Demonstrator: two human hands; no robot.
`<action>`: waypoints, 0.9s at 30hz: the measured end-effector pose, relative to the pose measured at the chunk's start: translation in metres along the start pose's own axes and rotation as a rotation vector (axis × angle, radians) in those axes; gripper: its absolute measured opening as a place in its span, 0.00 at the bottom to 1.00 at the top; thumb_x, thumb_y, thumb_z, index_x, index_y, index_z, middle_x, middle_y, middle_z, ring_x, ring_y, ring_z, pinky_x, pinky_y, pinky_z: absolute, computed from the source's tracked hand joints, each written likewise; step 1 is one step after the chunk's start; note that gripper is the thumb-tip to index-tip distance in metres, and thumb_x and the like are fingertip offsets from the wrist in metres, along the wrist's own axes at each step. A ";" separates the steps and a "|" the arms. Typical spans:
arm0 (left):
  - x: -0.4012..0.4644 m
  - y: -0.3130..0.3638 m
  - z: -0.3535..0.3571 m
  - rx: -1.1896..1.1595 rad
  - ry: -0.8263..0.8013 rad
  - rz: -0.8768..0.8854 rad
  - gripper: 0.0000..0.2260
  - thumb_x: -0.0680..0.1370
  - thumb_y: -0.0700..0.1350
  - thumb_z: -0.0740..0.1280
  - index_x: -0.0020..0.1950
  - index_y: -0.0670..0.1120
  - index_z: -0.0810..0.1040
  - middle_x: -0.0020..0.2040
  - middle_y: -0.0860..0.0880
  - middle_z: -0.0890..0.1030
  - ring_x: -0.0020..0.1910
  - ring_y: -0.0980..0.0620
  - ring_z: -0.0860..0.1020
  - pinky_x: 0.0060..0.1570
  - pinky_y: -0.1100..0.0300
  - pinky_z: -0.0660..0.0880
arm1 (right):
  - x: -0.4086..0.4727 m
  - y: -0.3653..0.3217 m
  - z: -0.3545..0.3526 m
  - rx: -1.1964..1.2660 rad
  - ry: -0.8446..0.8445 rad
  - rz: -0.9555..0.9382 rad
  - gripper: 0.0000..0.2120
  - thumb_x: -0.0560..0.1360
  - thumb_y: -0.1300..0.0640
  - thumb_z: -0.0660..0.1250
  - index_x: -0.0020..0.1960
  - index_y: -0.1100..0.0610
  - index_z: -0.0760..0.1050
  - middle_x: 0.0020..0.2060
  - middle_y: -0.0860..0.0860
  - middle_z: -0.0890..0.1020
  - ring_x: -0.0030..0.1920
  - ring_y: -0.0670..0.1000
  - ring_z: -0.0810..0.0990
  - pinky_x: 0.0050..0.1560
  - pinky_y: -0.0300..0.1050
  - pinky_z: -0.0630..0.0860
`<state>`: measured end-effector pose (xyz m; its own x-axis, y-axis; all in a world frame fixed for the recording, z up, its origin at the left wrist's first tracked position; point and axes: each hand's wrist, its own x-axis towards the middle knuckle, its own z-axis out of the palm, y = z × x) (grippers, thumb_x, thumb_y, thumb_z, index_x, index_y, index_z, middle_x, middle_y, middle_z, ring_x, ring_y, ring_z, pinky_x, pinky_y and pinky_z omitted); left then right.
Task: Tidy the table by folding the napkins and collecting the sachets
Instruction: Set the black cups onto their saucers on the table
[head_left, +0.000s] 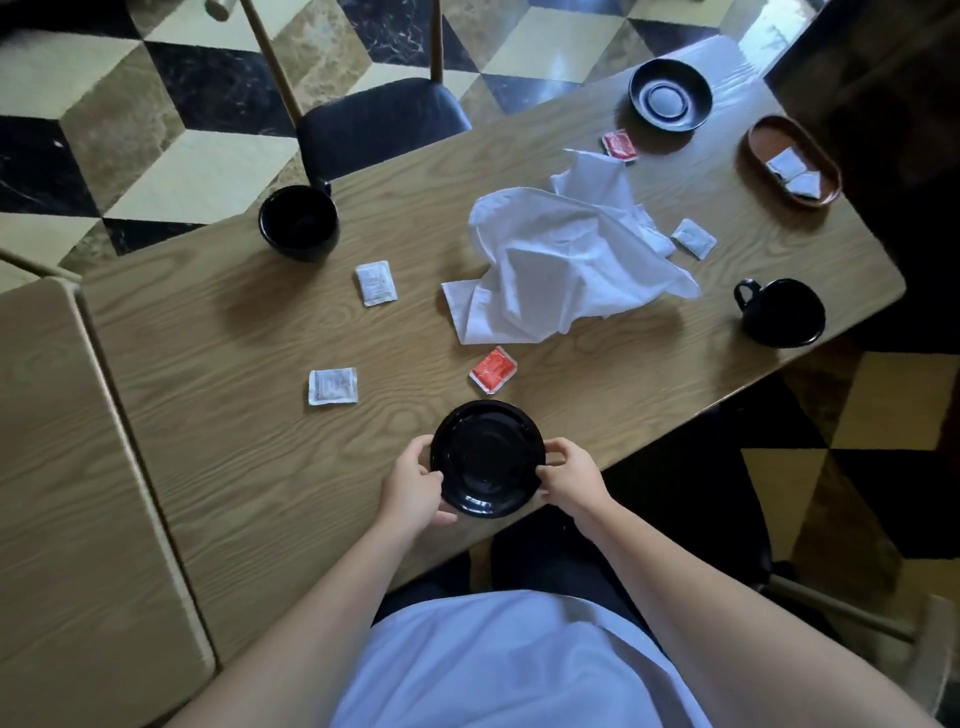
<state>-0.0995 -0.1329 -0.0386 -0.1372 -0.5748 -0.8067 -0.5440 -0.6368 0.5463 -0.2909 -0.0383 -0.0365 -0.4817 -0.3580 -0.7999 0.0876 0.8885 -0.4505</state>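
- Second wooden table (78, 467) at far left, butted against the main wooden table (249, 467).
- Black mug (298, 223) near the table's far-left edge, upright; dark-seated chair (382, 124) behind it on the checkered floor (171, 119).
- White sachet (333, 386) lies flat, left of centre, w/ a second white sachet (375, 282) farther back — apart from each other, neither touching anything else.
- Left hand (413, 491) grips the left rim of the black saucer (487, 458), fingers curled round the edge.
- Saucer sits at the near table edge, betw. both hands; can't tell if it's lifted or resting.
- Red sachet (493, 369) just beyond the saucer, near the napkin's front corner, not touching either.
- Right hand (571, 483) grips the saucer's right rim, thumb on top, fingers curled under.
- White napkin (566, 254) crumpled and unfolded in the table's middle — prob. more than one sheet, can't tell.
- Another red sachet (619, 145) at the napkin's far tip, near the far black saucer (670, 94).
- Small white sachet (693, 238) just right of the napkin.
- Second black mug (782, 312) at the right edge, handle pointing left.
- Brown oval tray (763, 140) at the far-right corner, holding two white sachets (792, 174).
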 end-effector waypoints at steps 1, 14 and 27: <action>0.001 0.010 0.013 0.010 -0.023 0.007 0.24 0.79 0.33 0.60 0.62 0.62 0.72 0.48 0.42 0.77 0.31 0.49 0.84 0.30 0.51 0.83 | 0.005 0.003 -0.014 0.017 0.011 0.003 0.14 0.77 0.65 0.65 0.58 0.52 0.77 0.49 0.56 0.84 0.47 0.59 0.86 0.49 0.60 0.84; 0.015 0.101 0.169 0.116 -0.143 -0.020 0.24 0.79 0.32 0.61 0.65 0.58 0.72 0.48 0.42 0.78 0.37 0.44 0.83 0.31 0.49 0.83 | 0.065 0.021 -0.173 0.144 0.092 0.070 0.14 0.77 0.66 0.64 0.57 0.52 0.77 0.45 0.58 0.85 0.39 0.53 0.84 0.45 0.52 0.84; 0.027 0.124 0.208 0.137 -0.105 -0.029 0.22 0.80 0.32 0.61 0.66 0.57 0.74 0.48 0.42 0.79 0.39 0.44 0.85 0.31 0.51 0.83 | 0.094 0.021 -0.207 0.166 0.054 0.057 0.15 0.78 0.66 0.64 0.59 0.51 0.77 0.47 0.55 0.84 0.42 0.52 0.84 0.40 0.43 0.82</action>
<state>-0.3430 -0.1206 -0.0388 -0.2021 -0.4960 -0.8445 -0.6556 -0.5720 0.4929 -0.5147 0.0064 -0.0388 -0.5177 -0.2882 -0.8056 0.2569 0.8457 -0.4677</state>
